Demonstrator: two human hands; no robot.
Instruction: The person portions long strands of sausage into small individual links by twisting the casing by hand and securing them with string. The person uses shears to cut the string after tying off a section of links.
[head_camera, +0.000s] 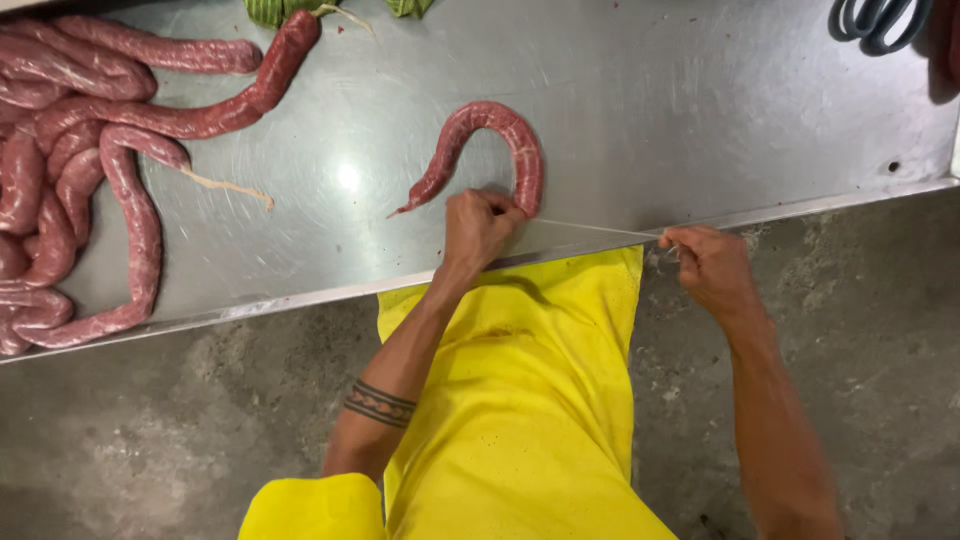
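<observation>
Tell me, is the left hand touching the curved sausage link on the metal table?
Touching. The head view shows the left hand pinching the lower end of the curved sausage link, with no gap between them, while the right hand pulls the string taut.

plenty of bare steel on the table (650, 110) right of the curved sausage (490, 140), open all the way to the scissors (878, 20) in the far corner. left side's jammed with the sausage pile (70, 170). a tight string (590, 228) blocks the gap between left hand (478, 228) and right hand (708, 265).
</observation>
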